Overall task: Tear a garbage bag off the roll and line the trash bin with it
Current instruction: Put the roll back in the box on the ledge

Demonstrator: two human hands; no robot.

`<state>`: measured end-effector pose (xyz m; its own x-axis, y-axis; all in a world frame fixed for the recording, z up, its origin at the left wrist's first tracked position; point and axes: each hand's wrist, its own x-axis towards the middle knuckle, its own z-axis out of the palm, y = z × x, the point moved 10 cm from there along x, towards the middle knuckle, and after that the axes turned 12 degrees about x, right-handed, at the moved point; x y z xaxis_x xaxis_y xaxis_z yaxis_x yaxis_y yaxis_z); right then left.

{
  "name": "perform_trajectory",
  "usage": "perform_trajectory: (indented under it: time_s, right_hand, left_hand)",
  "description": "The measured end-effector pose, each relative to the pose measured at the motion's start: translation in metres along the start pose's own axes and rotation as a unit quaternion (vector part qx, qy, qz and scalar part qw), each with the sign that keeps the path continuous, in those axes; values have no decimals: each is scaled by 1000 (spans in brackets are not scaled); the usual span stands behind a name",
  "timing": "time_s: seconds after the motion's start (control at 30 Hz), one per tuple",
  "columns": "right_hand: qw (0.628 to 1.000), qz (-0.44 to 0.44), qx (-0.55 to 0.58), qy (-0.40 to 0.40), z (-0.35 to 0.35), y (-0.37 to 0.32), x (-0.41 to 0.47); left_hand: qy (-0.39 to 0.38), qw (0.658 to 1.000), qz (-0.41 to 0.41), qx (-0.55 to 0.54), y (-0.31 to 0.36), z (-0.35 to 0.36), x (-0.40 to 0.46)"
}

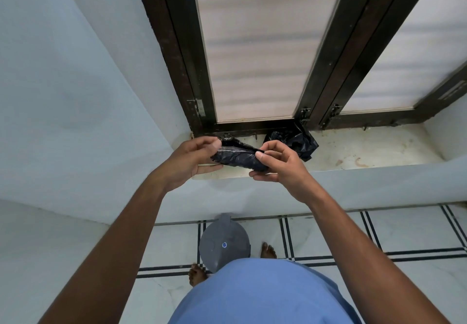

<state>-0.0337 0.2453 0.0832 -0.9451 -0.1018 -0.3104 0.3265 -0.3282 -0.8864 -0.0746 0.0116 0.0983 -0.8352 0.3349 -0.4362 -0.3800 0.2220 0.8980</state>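
A black roll of garbage bags (237, 158) is held level above the front edge of the window sill (366, 149). My left hand (194, 158) grips the roll's left end. My right hand (280, 162) pinches the roll's right end between thumb and forefinger. On the floor below, between my bare feet, stands a grey trash bin (223, 244) with its lid closed; my blue shirt hides its near side.
A crumpled black plastic bag (298, 143) lies on the sill by the dark window frame (326, 71). A pale wall (75, 96) closes the left side. The white floor tiles (341, 232) have dark stripe lines.
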Motion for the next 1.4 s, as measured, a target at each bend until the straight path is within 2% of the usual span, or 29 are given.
perform_trajectory:
  time_s: [0.4,0.5,0.6,0.67,0.73,0.77,0.8,0.87,0.93,1.0,1.07,1.2,1.27,1.3,1.33,1.4]
  right_hand:
    - [996,67,54,6,4,8,5]
    - [994,77,73,-1,4,9,8]
    - [993,85,86,-11,3,5,12]
    - [996,77,44,-14,2,-2,13]
    - [997,70,-26,-26,5,-12,14]
    - [995,68,-59,-35,7,-15,14]
    - [993,67,-83,-48,12,-19,15]
    - [988,65,-117,-83,23,-27,17]
    - [982,66,-138,-114,32,-35,20]
    - [975,69,-162,-134,36,-40,26]
    - [969,77,-179,-152,37,-41,34]
    - [965,130,-154,-168,41,-18,50]
    - [964,127,-190,-135,39,-3,72]
    - [957,103,-248,-110,38,4,87]
    - [936,60,-336,-88,39,6,102]
    - [854,-25,-511,-96,58,16,124]
  left_hand:
    - [-24,997,52,48,9,2,4]
    - [-18,998,51,26,9,-1,3]
    - [-14,998,29,-50,2,-9,3]
    - [25,998,15,-49,1,-14,3]
    - [120,989,42,76,13,-25,3]
    - [156,972,78,157,26,-25,2]
    - [154,955,119,226,39,-17,4]
    - [35,937,132,321,40,16,15]
    - [-90,928,41,359,18,40,20]
    - [-170,925,-6,339,4,58,13]
    - [-178,936,-9,302,0,65,6]
    - [-114,959,-23,257,-21,49,-4]
    - [-72,964,-51,251,-38,33,-13]
    - [-48,964,-67,252,-48,24,-19]
    - [-28,964,-81,250,-59,16,-25]
    - [-9,971,-106,215,-80,6,-37]
